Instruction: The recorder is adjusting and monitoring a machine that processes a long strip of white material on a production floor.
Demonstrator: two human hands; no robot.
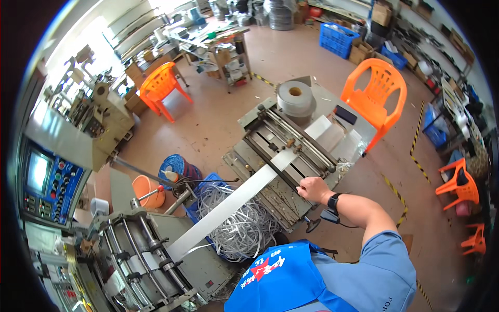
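Observation:
My right hand, with a dark watch on its wrist, is closed round the near end of a dark metal bar. That bar crosses a bench-top machine with metal rails. A wide pale strip with a toothed edge passes under the bar. It stretches down left to a roller machine, where its end goes in among the rollers. My left hand does not show; a blue apron covers the lower middle of the view.
Below the strip, a blue crate overflows with tangled silvery trimmings. A large roll stands behind the bench machine. Orange chairs, an orange bucket and a control panel stand around.

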